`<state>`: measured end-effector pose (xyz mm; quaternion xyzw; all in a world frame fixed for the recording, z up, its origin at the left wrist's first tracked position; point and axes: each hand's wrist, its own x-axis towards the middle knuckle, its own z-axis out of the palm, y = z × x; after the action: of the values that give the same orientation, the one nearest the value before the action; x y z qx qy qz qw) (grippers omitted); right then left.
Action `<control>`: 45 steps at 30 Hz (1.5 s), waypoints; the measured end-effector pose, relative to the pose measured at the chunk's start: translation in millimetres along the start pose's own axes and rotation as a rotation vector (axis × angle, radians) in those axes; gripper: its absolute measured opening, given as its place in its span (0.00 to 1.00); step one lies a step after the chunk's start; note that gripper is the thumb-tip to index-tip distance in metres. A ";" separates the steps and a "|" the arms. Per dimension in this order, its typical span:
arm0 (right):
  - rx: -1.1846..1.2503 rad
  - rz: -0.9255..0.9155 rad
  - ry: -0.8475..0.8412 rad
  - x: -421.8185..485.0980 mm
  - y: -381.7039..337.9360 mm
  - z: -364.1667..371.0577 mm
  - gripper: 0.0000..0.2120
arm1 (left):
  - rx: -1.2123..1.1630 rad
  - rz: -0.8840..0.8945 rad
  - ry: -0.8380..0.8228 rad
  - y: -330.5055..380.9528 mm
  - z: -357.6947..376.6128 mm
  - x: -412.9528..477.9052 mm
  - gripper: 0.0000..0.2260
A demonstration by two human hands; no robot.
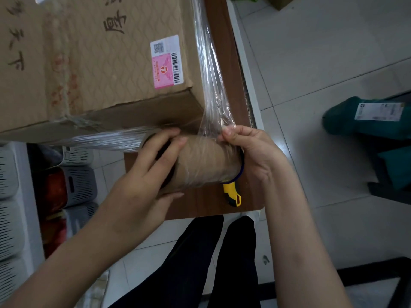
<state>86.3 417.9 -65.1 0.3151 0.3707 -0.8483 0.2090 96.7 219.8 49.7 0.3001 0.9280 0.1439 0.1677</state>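
Observation:
A brown cardboard roll of clear stretch film point(206, 165) lies across the near corner of the wooden table point(224, 41). My left hand point(146, 172) grips its left end, fingers curled over the rim. My right hand point(249, 152) holds the right end and pinches the bunched film point(213, 92). That film stretches up along the right side of a large cardboard box point(100, 63). A band of film also runs along the box's near side point(95, 138).
A yellow and black utility knife point(232, 194) lies on the table under the roll's right end. Grey slotted baskets point(75, 183) stand on the floor at left. Green parcels point(369, 121) sit on the tiled floor at right. My legs are below the table edge.

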 end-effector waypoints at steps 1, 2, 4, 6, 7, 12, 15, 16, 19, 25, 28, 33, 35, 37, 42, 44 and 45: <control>0.023 -0.011 0.015 0.0 0.6 0.0 0.06 | -0.003 -0.011 0.006 2.5 0.4 -0.4 0.41; 0.043 -0.025 0.028 -0.2 1.3 0.1 0.05 | -0.010 -0.024 0.012 5.0 0.7 -1.2 0.40; 0.083 -0.055 0.051 -1.0 1.6 0.4 0.03 | -0.028 -0.046 0.033 11.1 0.7 -2.4 0.40; 0.105 -0.085 0.074 -1.8 0.8 0.9 0.04 | -0.027 -0.060 0.057 16.4 0.9 -2.9 0.39; 0.114 -0.100 0.079 -2.8 -0.3 1.2 0.05 | -0.024 -0.068 0.065 18.6 1.5 -3.1 0.39; 0.111 -0.233 0.056 -4.3 -9.6 -1.3 0.05 | -0.063 -0.113 0.083 25.3 2.5 -3.6 0.40; -0.012 -0.276 0.017 -4.4 -15.6 -1.3 0.05 | -0.087 -0.121 0.083 25.7 0.5 -4.9 0.40; -0.033 -0.260 -0.022 -6.4 -16.1 -2.3 0.04 | -0.082 -0.118 0.079 24.9 0.0 -5.2 0.40; 0.009 -0.170 -0.226 -13.9 -14.2 -9.1 0.08 | -0.057 -0.114 0.071 22.7 -0.6 -4.3 0.40; -0.039 -0.075 -0.200 -9.0 -15.4 1.5 0.27 | -0.054 -0.101 0.062 21.0 0.5 -4.1 0.40; -0.004 -0.080 -0.100 -4.7 -12.9 10.6 0.26 | -0.055 -0.104 0.072 21.3 1.8 -4.2 0.40; 0.164 -0.207 0.051 -5.6 -6.9 16.4 0.17 | -0.071 -0.105 0.092 22.8 5.3 -4.7 0.39; 0.217 -0.274 0.098 -3.4 -10.7 17.2 0.18 | -0.086 -0.087 0.074 22.5 7.7 -9.7 0.39; 0.171 -0.296 0.053 -4.9 -17.0 19.0 0.18 | -0.107 -0.079 0.072 21.8 8.9 -15.6 0.40; 0.108 -0.151 -0.184 -22.3 -14.5 10.6 0.24 | -0.070 -0.057 0.056 22.1 10.3 -18.3 0.39; 0.121 -0.119 -0.237 -28.7 -14.1 8.3 0.32 | -0.052 -0.044 0.045 23.7 11.1 -19.2 0.39; 0.110 -0.115 -0.249 -30.6 -14.8 9.6 0.34 | -0.050 -0.036 0.044 23.5 11.7 -20.1 0.39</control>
<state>95.9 423.7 -31.6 0.1965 0.3122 -0.9105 0.1870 128.7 227.9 52.3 0.2759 0.9328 0.1705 0.1574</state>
